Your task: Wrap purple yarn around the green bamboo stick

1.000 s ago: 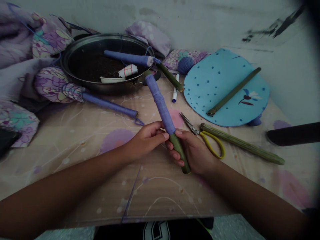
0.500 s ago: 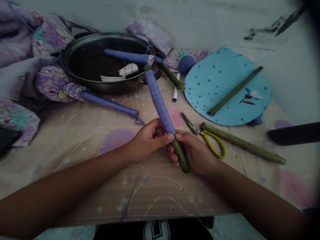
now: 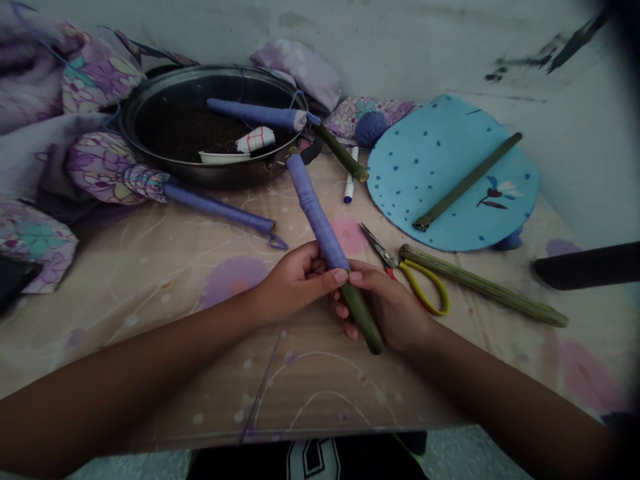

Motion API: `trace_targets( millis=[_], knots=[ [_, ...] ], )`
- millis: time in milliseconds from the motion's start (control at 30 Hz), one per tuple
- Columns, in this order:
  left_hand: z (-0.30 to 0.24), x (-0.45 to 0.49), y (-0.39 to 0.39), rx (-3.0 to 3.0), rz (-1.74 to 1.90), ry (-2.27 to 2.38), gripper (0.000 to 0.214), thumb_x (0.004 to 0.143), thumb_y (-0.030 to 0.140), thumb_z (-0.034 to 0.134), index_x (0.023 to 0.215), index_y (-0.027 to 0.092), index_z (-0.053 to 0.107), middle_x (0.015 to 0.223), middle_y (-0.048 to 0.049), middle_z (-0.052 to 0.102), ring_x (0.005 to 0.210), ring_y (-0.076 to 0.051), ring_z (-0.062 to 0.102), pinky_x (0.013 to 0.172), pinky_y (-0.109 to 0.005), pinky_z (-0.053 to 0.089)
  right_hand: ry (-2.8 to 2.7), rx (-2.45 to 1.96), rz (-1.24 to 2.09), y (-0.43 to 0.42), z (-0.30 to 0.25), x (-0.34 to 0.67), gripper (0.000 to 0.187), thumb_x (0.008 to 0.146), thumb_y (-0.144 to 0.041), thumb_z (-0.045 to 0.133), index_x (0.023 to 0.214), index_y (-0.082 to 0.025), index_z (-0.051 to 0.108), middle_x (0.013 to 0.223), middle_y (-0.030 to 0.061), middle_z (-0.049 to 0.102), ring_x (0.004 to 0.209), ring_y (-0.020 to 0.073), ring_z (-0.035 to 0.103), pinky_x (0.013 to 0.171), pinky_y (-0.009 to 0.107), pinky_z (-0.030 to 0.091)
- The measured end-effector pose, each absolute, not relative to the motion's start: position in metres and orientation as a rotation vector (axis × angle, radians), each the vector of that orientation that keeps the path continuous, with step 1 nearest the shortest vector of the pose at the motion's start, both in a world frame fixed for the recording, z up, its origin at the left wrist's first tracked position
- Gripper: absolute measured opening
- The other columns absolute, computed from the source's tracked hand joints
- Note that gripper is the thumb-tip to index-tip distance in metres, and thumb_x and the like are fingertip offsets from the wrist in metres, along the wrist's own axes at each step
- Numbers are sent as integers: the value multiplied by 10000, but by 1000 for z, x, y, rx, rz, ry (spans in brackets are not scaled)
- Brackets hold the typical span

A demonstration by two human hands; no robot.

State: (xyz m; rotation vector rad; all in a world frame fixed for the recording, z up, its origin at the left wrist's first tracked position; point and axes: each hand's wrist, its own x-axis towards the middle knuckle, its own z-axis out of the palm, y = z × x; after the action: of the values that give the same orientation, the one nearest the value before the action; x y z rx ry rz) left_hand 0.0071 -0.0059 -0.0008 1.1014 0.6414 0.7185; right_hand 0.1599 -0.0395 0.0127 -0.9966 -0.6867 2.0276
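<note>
Forearms (image 3: 150, 367) are slanting in from both lower corners, w/ a thin purple strand (image 3: 263, 387) running down to the table edge b/w them; can't tell where its top end is going. L hand (image 3: 300, 277) and R hand (image 3: 395, 307) are meeting on a half-wrapped stick (image 3: 320, 213), out in front abt mid-table. Its long axis is pointing away and a bit left, bare green end nearest the body, purple wrap going toward the far end. Both thumbs are sitting right where wrap meets bare wood. L is pinching there, thumb on top, fingers curling behind; R is closing around the bare part, fingertips peeking out on the left side, so it's the one nearer the green end. Just past R, yellow-handled scissors (image 3: 425, 288) are lying beside a bare stick (image 3: 487, 287). Farther back, a marker (image 3: 351, 177) is lying near a blue mat (image 3: 430, 160) w/ another stick (image 3: 467, 183) on it, and a dark pan (image 3: 215, 175) is sitting far left of that.
</note>
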Motion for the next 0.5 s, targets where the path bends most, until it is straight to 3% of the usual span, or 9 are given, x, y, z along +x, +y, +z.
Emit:
trace_targets(
  millis=[233,367,500],
  knots=[
    [-3,10,-7,988,705,506,212,841,302,572,936,145,465,698,16,583,592,-152,663,535,-282,564,-627,-921,2020,-35,8,162,136,748,-277,506,758,-161,575,636,5,536,484,106,491,450,248,476],
    [-2,11,-7,970,739,537,196,851,271,557,964,135,475,673,23,569,577,-129,650,517,-233,532,-610,-905,1998,-32,5,161,170,763,-290,473,738,-164,585,623,13,554,506,115,499,555,279,494],
    [-1,10,-6,995,700,533,183,855,281,546,956,149,472,634,36,555,555,-136,644,494,-240,518,-639,-921,1999,-33,5,160,184,780,-300,474,754,-161,593,611,16,565,511,122,523,564,281,497]
  ],
)
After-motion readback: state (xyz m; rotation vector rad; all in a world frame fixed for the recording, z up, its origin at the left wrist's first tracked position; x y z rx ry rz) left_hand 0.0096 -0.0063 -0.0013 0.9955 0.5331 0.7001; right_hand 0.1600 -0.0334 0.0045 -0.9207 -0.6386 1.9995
